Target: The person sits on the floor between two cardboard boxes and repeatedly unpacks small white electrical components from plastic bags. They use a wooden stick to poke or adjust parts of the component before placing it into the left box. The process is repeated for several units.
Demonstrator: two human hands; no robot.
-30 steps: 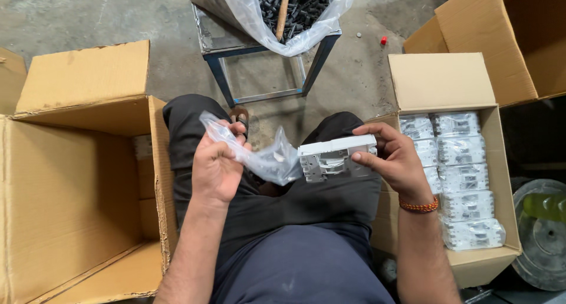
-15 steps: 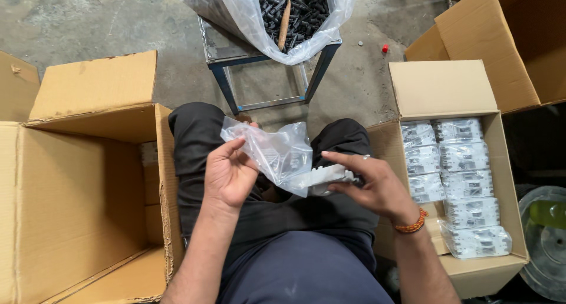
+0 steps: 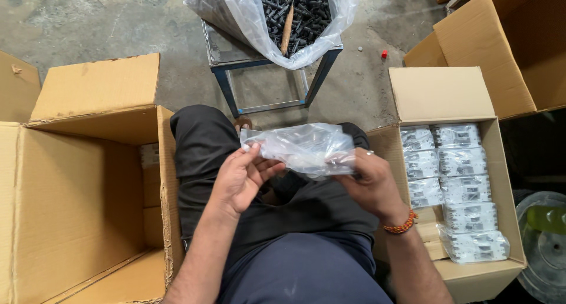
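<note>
Both hands hold a clear plastic bag [image 3: 300, 148] stretched across the lap, above the dark trousers [image 3: 206, 145]. The left hand [image 3: 242, 177] pinches the bag's left end, its fingers [image 3: 250, 156] curled narrow on the film. The right hand [image 3: 368, 183] grips the bag's right end, fingers closed around it; something pale sits inside the bag there, but it is too blurred by the film to tell what. An orange bead bracelet [image 3: 400, 224] circles the right wrist.

To the left stands a large open carton [image 3: 71, 209], its flaps up. To the right, just beside the right forearm, is a smaller open box [image 3: 439, 94] filled with two rows of bagged white parts [image 3: 460, 186]. Far ahead on the concrete floor [image 3: 88, 21] stands a metal stool frame [image 3: 265, 91] carrying a plastic sack [image 3: 247, 15] of dark bolts [image 3: 306, 6], with a wooden stick [image 3: 287, 35] poking out. More cartons [image 3: 507, 44] lie far right.
</note>
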